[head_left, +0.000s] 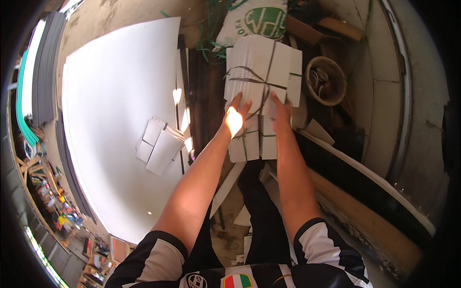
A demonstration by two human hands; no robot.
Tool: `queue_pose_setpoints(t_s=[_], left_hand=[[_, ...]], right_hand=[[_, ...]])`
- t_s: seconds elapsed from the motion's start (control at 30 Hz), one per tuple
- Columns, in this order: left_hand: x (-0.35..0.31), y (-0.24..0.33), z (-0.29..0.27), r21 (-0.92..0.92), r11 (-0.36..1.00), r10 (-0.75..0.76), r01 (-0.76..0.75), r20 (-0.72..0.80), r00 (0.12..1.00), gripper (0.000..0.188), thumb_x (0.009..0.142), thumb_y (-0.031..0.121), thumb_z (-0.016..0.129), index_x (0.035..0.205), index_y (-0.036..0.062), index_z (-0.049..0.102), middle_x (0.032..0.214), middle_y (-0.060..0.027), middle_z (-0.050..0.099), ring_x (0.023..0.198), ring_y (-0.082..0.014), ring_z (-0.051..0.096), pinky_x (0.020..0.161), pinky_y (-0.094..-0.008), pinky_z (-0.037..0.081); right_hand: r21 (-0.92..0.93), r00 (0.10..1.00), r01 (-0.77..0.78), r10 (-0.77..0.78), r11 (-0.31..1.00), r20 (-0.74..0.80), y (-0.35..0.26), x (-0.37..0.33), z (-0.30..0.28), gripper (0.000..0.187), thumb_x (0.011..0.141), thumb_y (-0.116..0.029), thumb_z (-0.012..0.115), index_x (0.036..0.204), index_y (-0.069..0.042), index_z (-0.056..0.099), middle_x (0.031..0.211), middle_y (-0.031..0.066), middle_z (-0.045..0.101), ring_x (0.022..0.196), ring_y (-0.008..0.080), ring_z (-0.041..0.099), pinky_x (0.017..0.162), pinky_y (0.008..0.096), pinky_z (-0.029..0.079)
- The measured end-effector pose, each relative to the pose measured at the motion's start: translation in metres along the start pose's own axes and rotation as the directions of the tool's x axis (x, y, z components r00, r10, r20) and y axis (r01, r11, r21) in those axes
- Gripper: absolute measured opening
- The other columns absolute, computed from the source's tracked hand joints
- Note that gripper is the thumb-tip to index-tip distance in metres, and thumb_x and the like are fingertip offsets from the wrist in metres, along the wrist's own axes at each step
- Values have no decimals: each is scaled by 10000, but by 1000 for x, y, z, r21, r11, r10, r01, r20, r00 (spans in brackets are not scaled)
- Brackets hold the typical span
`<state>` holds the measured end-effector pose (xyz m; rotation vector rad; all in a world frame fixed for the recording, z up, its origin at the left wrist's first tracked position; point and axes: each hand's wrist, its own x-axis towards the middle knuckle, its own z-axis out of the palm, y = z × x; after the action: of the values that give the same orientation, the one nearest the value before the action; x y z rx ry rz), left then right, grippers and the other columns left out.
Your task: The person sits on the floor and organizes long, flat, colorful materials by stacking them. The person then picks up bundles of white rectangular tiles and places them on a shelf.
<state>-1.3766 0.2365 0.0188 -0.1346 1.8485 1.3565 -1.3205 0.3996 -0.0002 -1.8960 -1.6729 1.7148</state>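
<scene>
Both my arms reach forward to a thick bundle of white rectangular sheets (249, 57), tied crosswise with dark strapping whose loose ends stick out on top. At its near edge, my left hand (234, 119) grips the left corner, with a bright patch of sunlight on its back. My right hand (282, 113) holds the same edge farther right, thumb on top and its other fingers mostly hidden. Beneath and nearer to me are smaller white bundles tied with green string, one on the left (244, 146) and one on the right (268, 139).
A large white sheet (115, 96) lies at the left with a small bundle of white pieces (161, 146) on it. Beyond my hands is a white sack with a green print (254, 21). To the right stand a round bucket (326, 79) and a long dark board (355, 192).
</scene>
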Motion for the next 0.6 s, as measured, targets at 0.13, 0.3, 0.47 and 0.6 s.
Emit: queue_pose_setpoints(t_s=[0.13, 0.3, 0.47, 0.6], left_hand=[[-10, 3, 11, -145, 989, 20, -37, -116, 993, 791, 957, 301, 692, 1580, 23, 292, 1509, -219, 479, 1394, -285, 463, 1151, -375, 360], [-59, -7, -7, -355, 932, 3, -75, -199, 980, 659, 1013, 189, 582, 1585, 52, 285, 1541, -116, 432, 1382, -215, 443, 1144, -349, 352], [-126, -2, 0, -544, 829, -22, -127, -258, 966, 667, 1044, 166, 495, 1612, 34, 172, 1615, -101, 333, 1478, -234, 336, 1213, -390, 255], [-195, -11, 30, -482, 874, -54, -70, -239, 970, 625, 1012, 191, 576, 1553, 20, 313, 1464, -85, 472, 1267, -155, 485, 1051, -309, 395]], right_hand=[[217, 946, -17, -55, 976, 318, 12, -8, -1, 699, 821, -277, 851, 1375, 4, 530, 1254, 114, 637, 1116, 254, 618, 961, 381, 503], [400, 911, 232, -343, 887, 231, 17, -54, 11, 565, 840, -119, 797, 1352, 4, 590, 1179, 112, 691, 1057, 196, 649, 921, 322, 517], [125, 879, 351, -372, 928, 298, 10, -86, -7, 558, 845, -112, 806, 1342, 41, 604, 1241, 131, 679, 1109, 182, 636, 971, 305, 497], [226, 808, 262, -342, 938, 479, 5, -87, -71, 571, 812, -181, 829, 1325, -7, 646, 1237, 155, 708, 1114, 205, 670, 963, 318, 509]])
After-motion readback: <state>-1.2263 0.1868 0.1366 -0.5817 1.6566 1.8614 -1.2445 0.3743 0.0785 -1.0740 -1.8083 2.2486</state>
